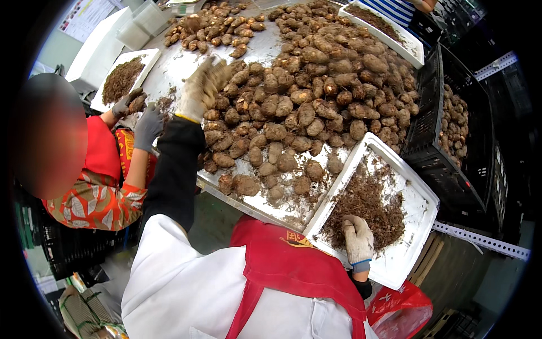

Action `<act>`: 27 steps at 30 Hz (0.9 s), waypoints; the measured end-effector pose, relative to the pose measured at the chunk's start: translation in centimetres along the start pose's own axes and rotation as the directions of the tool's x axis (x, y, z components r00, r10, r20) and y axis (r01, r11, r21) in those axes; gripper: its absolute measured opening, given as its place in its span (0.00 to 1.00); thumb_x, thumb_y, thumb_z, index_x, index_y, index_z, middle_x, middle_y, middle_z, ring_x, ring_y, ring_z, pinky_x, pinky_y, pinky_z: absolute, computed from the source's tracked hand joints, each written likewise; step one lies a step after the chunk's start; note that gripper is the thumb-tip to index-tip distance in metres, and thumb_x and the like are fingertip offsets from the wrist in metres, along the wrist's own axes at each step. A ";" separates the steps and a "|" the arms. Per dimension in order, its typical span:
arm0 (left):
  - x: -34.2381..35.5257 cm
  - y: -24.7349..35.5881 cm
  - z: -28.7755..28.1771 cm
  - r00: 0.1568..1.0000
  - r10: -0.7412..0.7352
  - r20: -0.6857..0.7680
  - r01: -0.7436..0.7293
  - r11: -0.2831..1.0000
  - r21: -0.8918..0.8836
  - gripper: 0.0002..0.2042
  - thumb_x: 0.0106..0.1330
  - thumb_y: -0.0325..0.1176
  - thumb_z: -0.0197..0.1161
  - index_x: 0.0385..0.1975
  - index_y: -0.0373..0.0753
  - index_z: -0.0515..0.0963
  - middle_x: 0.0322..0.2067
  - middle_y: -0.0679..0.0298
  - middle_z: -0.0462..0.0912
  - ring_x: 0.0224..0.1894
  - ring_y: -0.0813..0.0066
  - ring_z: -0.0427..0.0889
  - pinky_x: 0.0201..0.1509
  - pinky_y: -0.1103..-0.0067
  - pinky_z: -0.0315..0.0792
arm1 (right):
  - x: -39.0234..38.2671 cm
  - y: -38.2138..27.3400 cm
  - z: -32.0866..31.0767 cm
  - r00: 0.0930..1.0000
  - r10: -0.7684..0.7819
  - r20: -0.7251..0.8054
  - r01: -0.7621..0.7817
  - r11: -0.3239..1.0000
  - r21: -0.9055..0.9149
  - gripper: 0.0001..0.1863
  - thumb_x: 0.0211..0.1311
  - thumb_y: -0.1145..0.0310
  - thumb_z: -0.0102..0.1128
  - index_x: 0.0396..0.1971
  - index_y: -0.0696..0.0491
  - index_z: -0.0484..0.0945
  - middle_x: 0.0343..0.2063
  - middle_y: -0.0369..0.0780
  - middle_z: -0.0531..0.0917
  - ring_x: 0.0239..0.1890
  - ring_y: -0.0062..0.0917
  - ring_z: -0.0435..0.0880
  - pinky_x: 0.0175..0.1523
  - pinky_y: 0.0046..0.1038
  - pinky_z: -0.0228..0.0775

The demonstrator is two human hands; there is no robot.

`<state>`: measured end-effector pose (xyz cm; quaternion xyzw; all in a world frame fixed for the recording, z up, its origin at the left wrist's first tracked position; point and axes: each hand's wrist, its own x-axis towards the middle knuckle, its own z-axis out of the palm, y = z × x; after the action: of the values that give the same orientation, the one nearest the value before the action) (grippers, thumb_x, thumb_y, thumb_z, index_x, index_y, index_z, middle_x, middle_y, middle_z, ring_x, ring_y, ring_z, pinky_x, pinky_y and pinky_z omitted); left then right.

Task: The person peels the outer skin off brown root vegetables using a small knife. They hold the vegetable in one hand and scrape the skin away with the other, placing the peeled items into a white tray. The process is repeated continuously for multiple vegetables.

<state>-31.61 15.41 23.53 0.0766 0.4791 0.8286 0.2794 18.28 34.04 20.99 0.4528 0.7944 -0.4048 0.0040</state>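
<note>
My left hand (199,90), in a dirty pale work glove, is stretched over the left edge of a big heap of small brown taro roots (316,85). Its fingers are smeared by motion, so a grip cannot be made out. Down at the right, my right hand (358,242), also gloved, is closed with bent fingers at the near side of a white foam tray (415,254). Brown fibrous peelings (372,209) lie under and around its fingertips; whatever it holds is hidden. Several taros rest near the table's front edge, just left of the tray.
At the left a co-worker's grey-gloved hands (148,127) hold a taro beside another foam tray (144,56) of peelings. A smaller taro pile (217,25) lies at the back. Black crates (440,141) stand at the right, and a red bag (401,311) hangs below the tray.
</note>
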 end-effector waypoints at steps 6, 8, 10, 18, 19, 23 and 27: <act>-5.1 -6.0 3.9 0.993 -0.088 0.083 0.044 0.901 0.432 0.24 0.72 0.43 0.61 0.59 0.31 0.70 0.44 0.56 0.84 0.39 0.72 0.83 0.42 0.78 0.80 | -0.2 0.2 -0.4 0.998 -0.057 0.014 0.057 0.998 -0.028 0.15 0.67 0.61 0.55 0.44 0.53 0.83 0.42 0.47 0.83 0.48 0.42 0.82 0.54 0.37 0.72; -5.9 -7.4 4.9 0.988 -0.146 0.042 0.105 0.858 0.503 0.25 0.73 0.43 0.61 0.60 0.30 0.70 0.45 0.57 0.84 0.40 0.72 0.84 0.41 0.77 0.80 | -0.1 -0.5 -0.6 0.997 -0.067 0.029 0.068 0.996 -0.061 0.15 0.67 0.60 0.55 0.44 0.52 0.83 0.42 0.47 0.82 0.48 0.43 0.81 0.54 0.37 0.72; -4.2 -10.1 3.8 0.998 -0.040 0.054 -0.016 0.638 0.770 0.21 0.74 0.43 0.59 0.57 0.33 0.74 0.45 0.60 0.84 0.41 0.74 0.83 0.42 0.77 0.79 | -0.1 -0.7 -0.5 0.996 -0.087 0.026 0.089 0.993 -0.083 0.15 0.67 0.59 0.55 0.44 0.52 0.83 0.43 0.48 0.82 0.48 0.44 0.81 0.54 0.38 0.72; 0.1 -12.4 12.7 0.881 -0.017 0.473 -0.468 -0.175 0.866 0.22 0.68 0.32 0.56 0.62 0.44 0.72 0.62 0.58 0.73 0.60 0.52 0.75 0.61 0.65 0.73 | 0.3 -0.9 -0.7 0.988 -0.136 0.073 0.141 0.987 -0.078 0.14 0.67 0.59 0.54 0.43 0.50 0.83 0.43 0.46 0.83 0.47 0.44 0.82 0.52 0.38 0.73; 0.6 -13.1 12.9 0.854 -0.054 0.518 -0.508 -0.303 0.806 0.24 0.65 0.29 0.57 0.63 0.47 0.71 0.63 0.60 0.72 0.60 0.52 0.73 0.61 0.63 0.73 | 0.2 -0.8 -0.7 0.988 -0.140 0.068 0.145 0.987 -0.072 0.14 0.67 0.59 0.54 0.43 0.50 0.84 0.43 0.46 0.83 0.47 0.44 0.82 0.52 0.38 0.73; 2.9 -13.1 13.1 0.855 -0.239 0.460 -0.518 -0.357 0.778 0.29 0.64 0.29 0.59 0.68 0.46 0.66 0.66 0.56 0.69 0.65 0.48 0.68 0.67 0.62 0.68 | 0.0 -0.7 -0.7 0.988 -0.136 0.070 0.141 0.987 -0.077 0.14 0.66 0.59 0.54 0.42 0.49 0.84 0.43 0.45 0.83 0.47 0.43 0.82 0.53 0.38 0.73; 2.7 -12.7 12.6 0.864 -0.194 0.465 -0.504 -0.329 0.799 0.28 0.63 0.28 0.60 0.66 0.42 0.67 0.60 0.51 0.74 0.62 0.50 0.73 0.65 0.63 0.70 | 0.1 -0.4 -0.5 0.980 -0.175 0.090 0.181 0.982 -0.058 0.15 0.67 0.58 0.53 0.43 0.48 0.84 0.43 0.45 0.83 0.47 0.43 0.82 0.52 0.39 0.73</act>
<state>-23.98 31.18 19.18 0.5147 0.8501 0.0843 0.0730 18.09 34.33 21.53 0.3621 0.8437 -0.3960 0.0162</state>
